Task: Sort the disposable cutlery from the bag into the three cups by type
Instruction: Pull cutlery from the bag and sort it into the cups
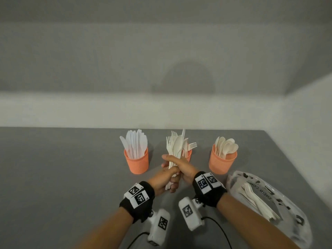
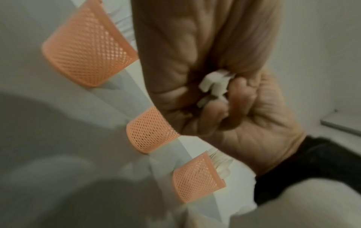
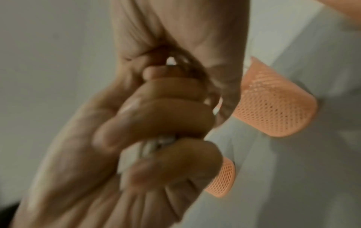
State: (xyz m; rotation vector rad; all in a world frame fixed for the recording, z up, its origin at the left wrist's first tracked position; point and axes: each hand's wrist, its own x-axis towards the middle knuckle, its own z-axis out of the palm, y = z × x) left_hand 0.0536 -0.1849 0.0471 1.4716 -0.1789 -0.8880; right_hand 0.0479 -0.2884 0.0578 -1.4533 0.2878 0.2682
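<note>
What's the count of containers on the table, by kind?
Orange cups: 3, holding knives, forks, spoons
Plastic bags: 1
Total: 4

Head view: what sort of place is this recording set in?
Probably a plain indoor recording setup rather than a kitchen: a bare grey tabletop set into a corner of blank pale walls, holding only three orange mesh cups and a printed plastic bag of cutlery.
</note>
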